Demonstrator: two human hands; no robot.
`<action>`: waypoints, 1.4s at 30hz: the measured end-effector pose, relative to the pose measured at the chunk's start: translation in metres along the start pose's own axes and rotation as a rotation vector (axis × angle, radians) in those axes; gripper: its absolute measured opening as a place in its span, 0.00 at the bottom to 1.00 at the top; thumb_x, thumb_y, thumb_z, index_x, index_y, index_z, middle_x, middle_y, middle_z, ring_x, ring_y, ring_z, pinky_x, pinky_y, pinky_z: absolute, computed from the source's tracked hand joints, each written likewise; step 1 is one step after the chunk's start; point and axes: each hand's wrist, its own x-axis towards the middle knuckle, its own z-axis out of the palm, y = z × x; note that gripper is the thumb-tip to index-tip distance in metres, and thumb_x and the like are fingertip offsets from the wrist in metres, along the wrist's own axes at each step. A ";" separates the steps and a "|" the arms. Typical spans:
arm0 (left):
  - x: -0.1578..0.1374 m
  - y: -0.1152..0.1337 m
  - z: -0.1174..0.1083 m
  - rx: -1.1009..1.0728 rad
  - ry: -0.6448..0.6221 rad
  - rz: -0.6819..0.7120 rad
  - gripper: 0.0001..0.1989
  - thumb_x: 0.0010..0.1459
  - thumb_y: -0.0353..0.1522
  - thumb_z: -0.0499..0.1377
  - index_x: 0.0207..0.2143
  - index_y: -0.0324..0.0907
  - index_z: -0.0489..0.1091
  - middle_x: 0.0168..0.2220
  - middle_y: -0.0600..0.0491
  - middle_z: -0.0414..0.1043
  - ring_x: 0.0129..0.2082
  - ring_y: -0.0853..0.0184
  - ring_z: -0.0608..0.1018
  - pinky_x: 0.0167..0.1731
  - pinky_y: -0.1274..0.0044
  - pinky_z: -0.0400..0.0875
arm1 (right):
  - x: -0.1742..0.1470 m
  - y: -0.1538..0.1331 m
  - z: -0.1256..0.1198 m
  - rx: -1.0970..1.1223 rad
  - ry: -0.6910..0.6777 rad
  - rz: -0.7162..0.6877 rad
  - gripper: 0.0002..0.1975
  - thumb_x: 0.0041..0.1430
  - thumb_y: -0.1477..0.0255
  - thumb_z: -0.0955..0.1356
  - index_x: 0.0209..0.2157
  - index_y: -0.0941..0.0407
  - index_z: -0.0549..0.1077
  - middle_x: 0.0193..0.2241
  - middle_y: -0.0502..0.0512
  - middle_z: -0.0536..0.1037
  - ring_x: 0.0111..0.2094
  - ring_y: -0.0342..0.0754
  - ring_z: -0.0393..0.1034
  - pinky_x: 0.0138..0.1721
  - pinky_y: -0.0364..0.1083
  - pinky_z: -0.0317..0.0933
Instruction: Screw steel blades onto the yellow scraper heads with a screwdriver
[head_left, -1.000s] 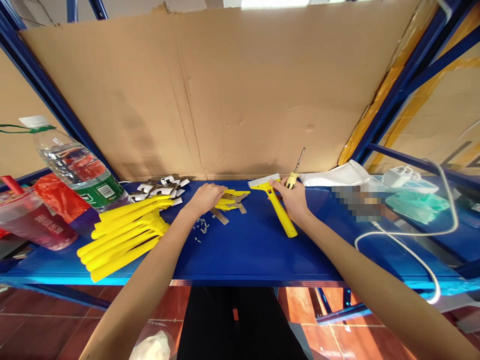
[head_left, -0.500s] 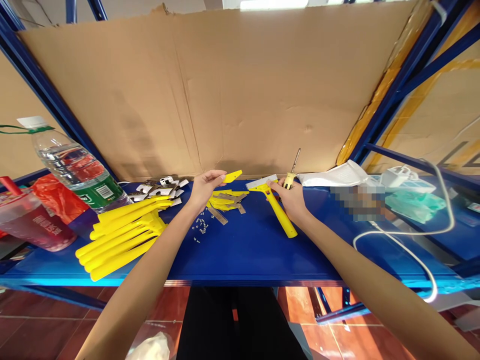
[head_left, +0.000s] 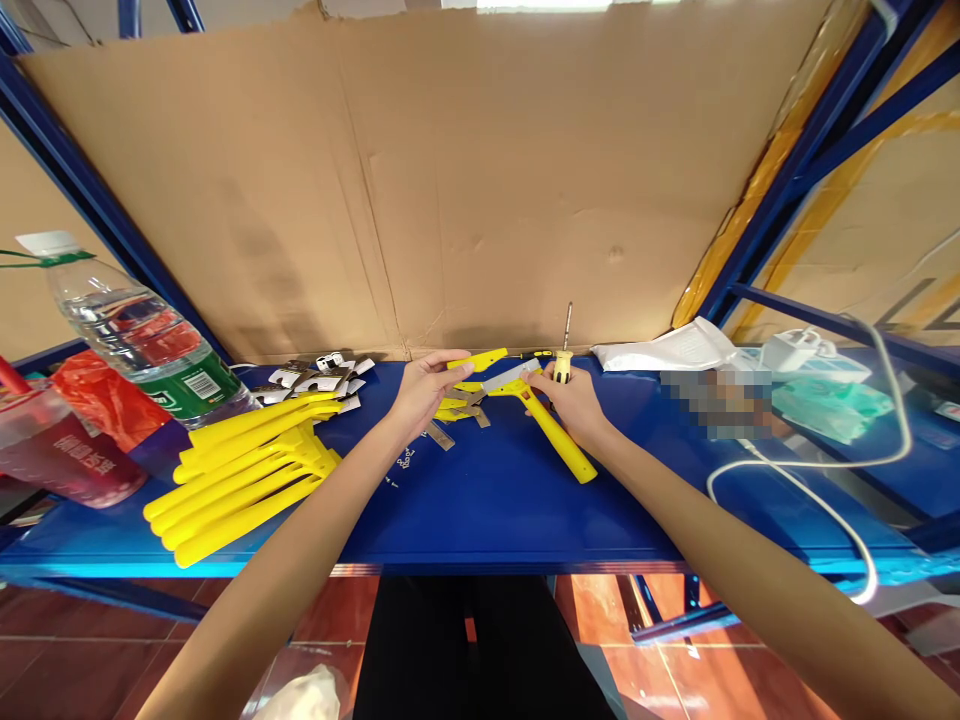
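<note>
Left hand (head_left: 420, 394): fingers pinch a yellow strip (head_left: 486, 359)
Right hand (head_left: 580, 404): fingers curl round a scraper (head_left: 561, 440) and screwdriver (head_left: 562, 366)
Yellow handles (head_left: 236, 490): near left

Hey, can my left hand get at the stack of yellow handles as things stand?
Probably yes: the yellow handles lie close by on the blue table, with nothing seen on top. However, your left hand holds a yellow strip, which it might need to put down first.
</note>
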 end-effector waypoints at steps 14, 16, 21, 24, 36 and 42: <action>-0.007 -0.026 0.008 0.628 -0.170 0.396 0.16 0.65 0.43 0.74 0.51 0.45 0.89 0.51 0.44 0.86 0.49 0.57 0.87 0.51 0.67 0.84 | -0.007 0.005 0.009 0.077 -0.031 0.147 0.31 0.34 0.64 0.91 0.25 0.54 0.71 0.25 0.50 0.78 0.27 0.48 0.76 0.23 0.51 0.84; -0.008 -0.024 0.006 0.695 -0.197 0.433 0.16 0.67 0.41 0.73 0.53 0.46 0.89 0.52 0.45 0.86 0.51 0.56 0.87 0.52 0.67 0.84 | -0.007 0.005 0.009 0.079 -0.025 0.154 0.28 0.38 0.65 0.90 0.25 0.55 0.71 0.25 0.51 0.79 0.27 0.48 0.75 0.23 0.51 0.84; -0.009 -0.023 0.006 0.736 -0.235 0.427 0.17 0.69 0.45 0.72 0.54 0.46 0.89 0.52 0.46 0.86 0.48 0.58 0.87 0.51 0.67 0.85 | -0.007 0.004 0.008 0.096 -0.027 0.153 0.25 0.46 0.68 0.89 0.25 0.55 0.72 0.25 0.51 0.78 0.27 0.47 0.75 0.24 0.50 0.84; -0.011 -0.024 0.007 0.737 -0.237 0.408 0.19 0.69 0.47 0.72 0.53 0.46 0.89 0.50 0.46 0.87 0.44 0.59 0.87 0.45 0.69 0.84 | -0.007 0.002 0.007 0.119 -0.032 0.184 0.24 0.48 0.70 0.88 0.26 0.55 0.72 0.26 0.51 0.77 0.28 0.46 0.74 0.26 0.50 0.85; -0.011 -0.026 0.007 0.817 -0.261 0.427 0.16 0.72 0.46 0.69 0.51 0.45 0.88 0.47 0.47 0.87 0.42 0.61 0.87 0.41 0.72 0.83 | -0.009 -0.003 0.011 0.191 -0.120 0.319 0.08 0.65 0.79 0.77 0.34 0.56 0.77 0.30 0.54 0.79 0.32 0.47 0.77 0.38 0.52 0.88; -0.010 -0.025 0.006 0.863 -0.299 0.494 0.15 0.74 0.43 0.67 0.54 0.47 0.88 0.52 0.48 0.89 0.48 0.58 0.89 0.50 0.70 0.85 | -0.008 0.000 0.008 0.182 -0.178 0.294 0.11 0.62 0.79 0.80 0.31 0.57 0.76 0.27 0.52 0.78 0.31 0.46 0.76 0.41 0.53 0.88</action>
